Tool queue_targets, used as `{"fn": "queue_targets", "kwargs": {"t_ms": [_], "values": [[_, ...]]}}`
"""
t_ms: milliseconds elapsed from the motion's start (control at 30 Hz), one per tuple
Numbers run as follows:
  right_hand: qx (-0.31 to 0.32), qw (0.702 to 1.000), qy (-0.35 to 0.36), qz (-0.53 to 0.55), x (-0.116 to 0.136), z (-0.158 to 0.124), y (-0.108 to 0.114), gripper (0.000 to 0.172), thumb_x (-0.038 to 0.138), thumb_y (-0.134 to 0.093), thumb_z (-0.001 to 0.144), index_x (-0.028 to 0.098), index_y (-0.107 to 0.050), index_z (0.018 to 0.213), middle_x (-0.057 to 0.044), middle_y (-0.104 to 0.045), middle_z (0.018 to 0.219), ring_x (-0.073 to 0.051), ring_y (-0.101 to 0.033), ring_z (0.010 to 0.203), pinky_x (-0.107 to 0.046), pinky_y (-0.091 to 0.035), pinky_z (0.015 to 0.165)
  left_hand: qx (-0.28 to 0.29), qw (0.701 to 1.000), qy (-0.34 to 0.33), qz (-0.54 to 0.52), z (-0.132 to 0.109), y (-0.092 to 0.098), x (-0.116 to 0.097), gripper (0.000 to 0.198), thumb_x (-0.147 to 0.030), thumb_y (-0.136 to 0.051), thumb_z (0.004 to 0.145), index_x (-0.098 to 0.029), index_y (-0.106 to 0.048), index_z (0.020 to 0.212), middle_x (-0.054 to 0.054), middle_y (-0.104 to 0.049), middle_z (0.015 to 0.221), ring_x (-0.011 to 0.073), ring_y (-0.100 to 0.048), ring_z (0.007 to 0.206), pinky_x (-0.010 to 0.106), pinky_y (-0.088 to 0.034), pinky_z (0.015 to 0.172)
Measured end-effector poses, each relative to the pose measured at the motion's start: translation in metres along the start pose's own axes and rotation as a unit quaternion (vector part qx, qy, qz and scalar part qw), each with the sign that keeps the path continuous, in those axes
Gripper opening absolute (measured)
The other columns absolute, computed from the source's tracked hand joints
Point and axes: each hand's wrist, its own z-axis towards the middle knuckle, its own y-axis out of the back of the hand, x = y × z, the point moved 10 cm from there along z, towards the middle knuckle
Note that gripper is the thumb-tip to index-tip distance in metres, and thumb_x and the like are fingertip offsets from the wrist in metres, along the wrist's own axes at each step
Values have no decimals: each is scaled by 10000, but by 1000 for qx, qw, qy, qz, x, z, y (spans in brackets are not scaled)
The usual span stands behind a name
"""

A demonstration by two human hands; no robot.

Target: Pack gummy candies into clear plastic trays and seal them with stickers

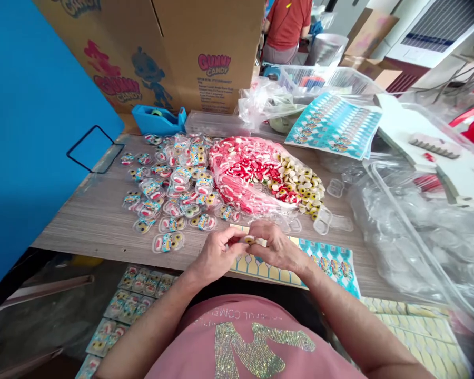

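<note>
My left hand (215, 255) and my right hand (274, 245) meet at the front edge of the table, fingertips pinched together. Between them is a small candy pack (249, 239) showing a yellowish eyeball gummy; the fingers hide most of it. Under the hands lies a sticker sheet (253, 266), part bare yellow backing and part blue printed labels (332, 263). Beyond them, a clear bag of red-and-white gummies (245, 184) lies open beside a heap of eyeball gummies (304, 181). Labelled candy packs (174, 184) are piled to the left.
A blue tape dispenser (158, 120) stands before a large cardboard box (205, 42). Stacked label sheets (335, 126) lie at the back right. A clear bin (411, 237) of plastic shells fills the right side. Empty shells (323, 221) lie near it. A person in red (288, 23) is behind.
</note>
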Motion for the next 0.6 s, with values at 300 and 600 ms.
{"fn": "queue_targets", "kwargs": {"t_ms": [300,600], "values": [[-170,967,-86,170,-23,-1,6,172,347,-796,730,245,-740,857,16,-732,792,-164,-664,753,-336,-526,758,-183,970,11,-160,-3,29,20,179,-291,-759,762,-161,-706,873,41,-754,804,154,-690,720,266,-552,692],[-192,954,-100,210,-30,-8,14,148,337,-749,759,214,-689,702,30,-652,661,-128,-582,630,-281,-463,623,-107,951,74,-281,-3,0,35,257,-315,-825,700,-177,-738,898,34,-761,816,159,-694,720,290,-557,717]]}}
